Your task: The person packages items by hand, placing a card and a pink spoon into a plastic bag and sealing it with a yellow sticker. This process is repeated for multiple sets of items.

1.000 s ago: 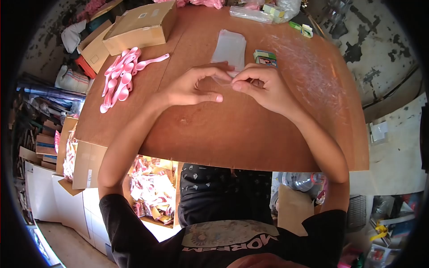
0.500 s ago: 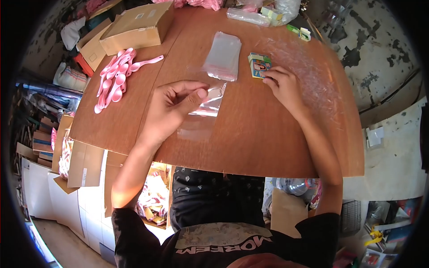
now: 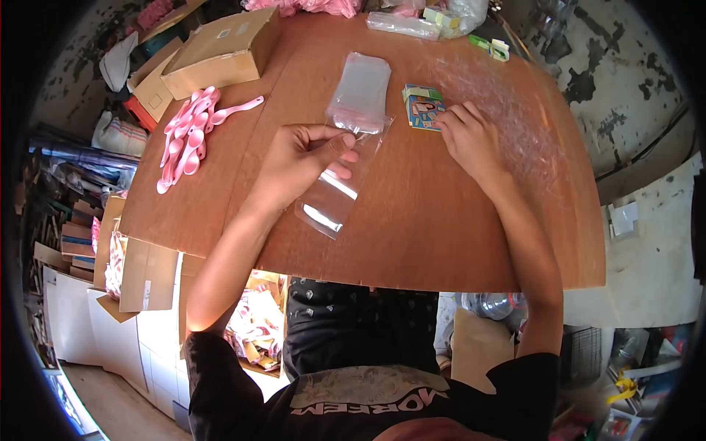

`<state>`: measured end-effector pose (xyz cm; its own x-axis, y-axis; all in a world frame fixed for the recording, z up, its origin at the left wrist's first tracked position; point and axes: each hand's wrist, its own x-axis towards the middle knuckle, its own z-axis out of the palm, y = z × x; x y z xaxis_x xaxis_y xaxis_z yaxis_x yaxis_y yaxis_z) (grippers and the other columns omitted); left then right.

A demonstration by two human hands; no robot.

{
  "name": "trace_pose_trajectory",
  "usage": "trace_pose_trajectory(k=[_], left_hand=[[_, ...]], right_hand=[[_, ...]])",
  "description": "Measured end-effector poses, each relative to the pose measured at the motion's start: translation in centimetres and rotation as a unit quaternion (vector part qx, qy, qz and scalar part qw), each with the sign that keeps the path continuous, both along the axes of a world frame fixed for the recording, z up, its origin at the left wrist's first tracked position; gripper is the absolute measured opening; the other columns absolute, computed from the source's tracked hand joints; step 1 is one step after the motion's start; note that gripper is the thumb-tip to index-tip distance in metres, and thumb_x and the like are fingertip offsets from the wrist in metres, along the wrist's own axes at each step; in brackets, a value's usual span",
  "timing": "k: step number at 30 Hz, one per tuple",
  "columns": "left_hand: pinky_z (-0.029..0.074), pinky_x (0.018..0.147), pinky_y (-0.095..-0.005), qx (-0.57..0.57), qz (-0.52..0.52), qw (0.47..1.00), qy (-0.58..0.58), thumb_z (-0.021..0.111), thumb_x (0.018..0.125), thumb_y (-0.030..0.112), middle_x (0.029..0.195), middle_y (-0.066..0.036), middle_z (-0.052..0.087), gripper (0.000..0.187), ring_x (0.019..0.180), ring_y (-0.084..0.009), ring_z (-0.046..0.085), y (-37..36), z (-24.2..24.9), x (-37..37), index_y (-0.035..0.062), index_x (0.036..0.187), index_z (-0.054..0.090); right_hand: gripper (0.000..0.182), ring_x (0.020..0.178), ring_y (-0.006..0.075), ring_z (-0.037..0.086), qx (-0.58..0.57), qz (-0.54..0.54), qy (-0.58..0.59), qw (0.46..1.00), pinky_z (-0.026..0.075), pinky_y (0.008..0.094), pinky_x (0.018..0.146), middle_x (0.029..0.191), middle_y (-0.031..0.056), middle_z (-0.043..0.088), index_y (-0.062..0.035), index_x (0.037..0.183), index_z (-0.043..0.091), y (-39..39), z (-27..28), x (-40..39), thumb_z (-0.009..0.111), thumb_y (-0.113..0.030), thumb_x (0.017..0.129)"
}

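My left hand (image 3: 305,162) pinches the upper part of a clear plastic bag (image 3: 329,197) between thumb and fingers, and the bag hangs slanted over the table. A stack of similar clear bags (image 3: 360,84) lies just beyond it. My right hand (image 3: 472,141) has its fingers curled at the right edge of a small stack of printed cards (image 3: 421,110), fingertips pressed on the top card; its thumb is mostly hidden. Pink plastic spoons (image 3: 193,140) lie in a loose heap on the left.
A cardboard box (image 3: 217,55) stands on the brown table (image 3: 412,220) at the back left. Clear wrapped packs (image 3: 403,26) and small green boxes (image 3: 491,48) lie along the back. Thin clear plastic (image 3: 507,125) covers the right side. An open carton (image 3: 257,320) of packets sits below the front edge.
My left hand has raised and turned the clear bag, so its length now shows slanting toward me. My right hand has shifted slightly, its fingers more curled at the card stack's edge.
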<state>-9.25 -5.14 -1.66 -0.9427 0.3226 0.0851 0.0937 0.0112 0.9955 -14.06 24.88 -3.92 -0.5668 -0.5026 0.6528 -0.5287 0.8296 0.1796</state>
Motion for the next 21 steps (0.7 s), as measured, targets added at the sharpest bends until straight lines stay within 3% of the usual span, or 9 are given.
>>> trace_pose_trajectory(k=[6, 12, 15, 17, 18, 20, 21], left_hand=[[0.051, 0.064, -0.0246, -0.004, -0.017, 0.999, -0.044, 0.064, 0.090, 0.015, 0.083, -0.008, 0.069, 0.021, 0.067, -0.0085, 0.062, 0.2, -0.2, 0.3, -0.0037, 0.100, 0.069], [0.051, 0.060, -0.0240, -0.015, -0.007, 1.000, -0.013, 0.065, 0.090, 0.016, 0.080, -0.006, 0.068, 0.022, 0.069, -0.0085, 0.062, 0.2, -1.1, 0.0, -0.0032, 0.101, 0.069], [0.051, 0.061, -0.0241, 0.007, -0.005, 1.000, -0.007, 0.065, 0.090, 0.015, 0.080, -0.006, 0.068, 0.022, 0.069, -0.0099, 0.063, -0.2, -1.5, -0.3, -0.0035, 0.102, 0.069], [0.052, 0.065, -0.0249, -0.006, 0.001, 0.999, -0.039, 0.065, 0.090, 0.013, 0.081, -0.007, 0.068, 0.021, 0.071, -0.0112, 0.064, -0.2, -0.8, 0.0, -0.0040, 0.102, 0.068], [0.052, 0.065, -0.0249, -0.002, 0.004, 0.999, -0.044, 0.065, 0.090, 0.013, 0.081, -0.007, 0.068, 0.021, 0.071, -0.0112, 0.064, -0.2, -0.7, 0.2, -0.0040, 0.102, 0.068], [0.053, 0.069, -0.0253, -0.003, -0.016, 0.998, -0.062, 0.066, 0.089, 0.012, 0.083, -0.008, 0.069, 0.021, 0.075, -0.0105, 0.064, -0.1, -0.4, 0.5, -0.0046, 0.102, 0.068], [0.053, 0.069, -0.0253, -0.002, -0.018, 0.998, -0.063, 0.066, 0.089, 0.012, 0.083, -0.008, 0.069, 0.021, 0.075, -0.0105, 0.064, 0.0, -0.2, 0.6, -0.0046, 0.102, 0.068]], right_hand=[[0.009, 0.078, 0.0250, 0.061, -0.030, 0.002, -0.021, 0.999, 0.053, 0.0374, 0.064, 0.081, 0.0068, 0.060, -0.0069, 0.088, 0.061, 0.1, -0.7, 0.3, 0.062, -0.004, 0.080], [0.012, 0.073, 0.0279, 0.060, -0.058, 0.087, -0.022, 0.994, 0.052, 0.0365, 0.063, 0.079, 0.0096, 0.063, -0.0055, 0.089, 0.063, 0.2, 0.0, 0.1, 0.065, -0.002, 0.077], [0.014, 0.073, 0.0210, 0.063, -0.093, 0.084, 0.009, 0.992, 0.051, 0.0318, 0.064, 0.083, 0.0088, 0.067, -0.0030, 0.093, 0.065, -0.5, 3.5, 2.2, 0.067, -0.002, 0.079], [0.017, 0.077, 0.0127, 0.064, -0.377, 0.092, -0.075, 0.919, 0.051, 0.0268, 0.068, 0.091, 0.0072, 0.069, 0.0003, 0.100, 0.065, -1.1, 4.6, 4.0, 0.068, -0.003, 0.084], [0.017, 0.077, 0.0127, 0.064, -0.374, 0.093, -0.081, 0.919, 0.051, 0.0268, 0.068, 0.091, 0.0072, 0.069, 0.0003, 0.100, 0.065, -1.7, 5.2, 5.1, 0.068, -0.003, 0.084], [0.017, 0.082, 0.0093, 0.062, -0.540, 0.173, -0.189, 0.802, 0.051, 0.0243, 0.072, 0.094, 0.0067, 0.068, 0.0035, 0.103, 0.063, -3.2, 5.9, 6.9, 0.066, -0.005, 0.088], [0.017, 0.082, 0.0093, 0.062, -0.540, 0.171, -0.189, 0.802, 0.051, 0.0243, 0.072, 0.094, 0.0067, 0.068, 0.0035, 0.103, 0.063, -3.6, 5.7, 7.3, 0.066, -0.005, 0.088]])
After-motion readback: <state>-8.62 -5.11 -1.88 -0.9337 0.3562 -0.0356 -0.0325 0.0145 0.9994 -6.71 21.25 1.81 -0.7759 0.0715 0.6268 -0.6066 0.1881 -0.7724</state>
